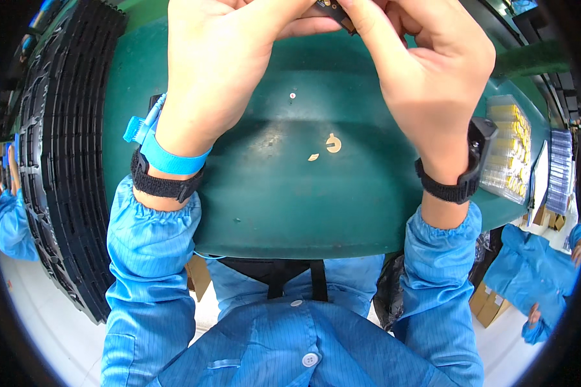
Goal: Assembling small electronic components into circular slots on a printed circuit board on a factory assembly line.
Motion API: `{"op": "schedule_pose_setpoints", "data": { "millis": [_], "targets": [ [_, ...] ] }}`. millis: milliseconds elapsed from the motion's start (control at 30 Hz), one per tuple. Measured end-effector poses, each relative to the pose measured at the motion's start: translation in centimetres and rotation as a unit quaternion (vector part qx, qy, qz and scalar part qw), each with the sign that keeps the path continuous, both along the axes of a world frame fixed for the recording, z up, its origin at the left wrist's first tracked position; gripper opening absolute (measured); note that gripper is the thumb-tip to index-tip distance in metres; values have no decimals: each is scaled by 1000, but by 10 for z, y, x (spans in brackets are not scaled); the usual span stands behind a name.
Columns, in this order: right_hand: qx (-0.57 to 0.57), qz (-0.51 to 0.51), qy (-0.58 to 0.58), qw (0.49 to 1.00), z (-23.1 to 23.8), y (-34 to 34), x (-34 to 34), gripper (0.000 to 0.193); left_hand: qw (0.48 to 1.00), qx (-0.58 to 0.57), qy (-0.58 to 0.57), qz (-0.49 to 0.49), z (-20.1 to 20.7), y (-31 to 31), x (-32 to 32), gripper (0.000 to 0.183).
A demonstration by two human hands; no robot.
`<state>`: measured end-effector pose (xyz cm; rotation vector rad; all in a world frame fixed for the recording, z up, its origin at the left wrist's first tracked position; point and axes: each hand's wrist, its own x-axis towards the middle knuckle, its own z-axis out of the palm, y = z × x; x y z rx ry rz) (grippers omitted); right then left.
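Head view: over the far part of the green table (303,213), two bare hands are meeting around a small dark part (337,13) flecked with gold-coloured spots. The right hand (429,58) is pinching it, thumb lying against it and fingers curling behind. The left hand (226,58) is facing it from the other side, one finger lying close by, but the top of the view is cutting off the tips, so I can't tell whether it is gripping or only steadying.

To me the part is looking thin, stiff and very light, like a bit of circuitry, so I'm guessing it is fragile: its edges are offering the safest hold, clear of the gold spots and without bending. Its smallness is probably making it easy to drop.

Around the table's middle, a tan C-shaped piece (334,146) and a tan sliver (313,157) are lying near each other; a tiny pale disc (292,95) is resting farther up. Black trays (77,129) are standing at the table's left side.
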<state>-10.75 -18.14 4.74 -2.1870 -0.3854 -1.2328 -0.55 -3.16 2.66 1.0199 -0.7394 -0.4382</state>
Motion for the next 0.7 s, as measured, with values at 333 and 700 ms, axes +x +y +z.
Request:
{"op": "schedule_pose_setpoints", "data": {
  "millis": [333,700],
  "targets": [
    [-34,-14,-76,996,-11,-2,14,22,999,17,26,20,4,1,4,20],
    [-18,4,-66,998,-17,1,18,24,999,35,-10,24,-5,12,8,25]
  ]
}}
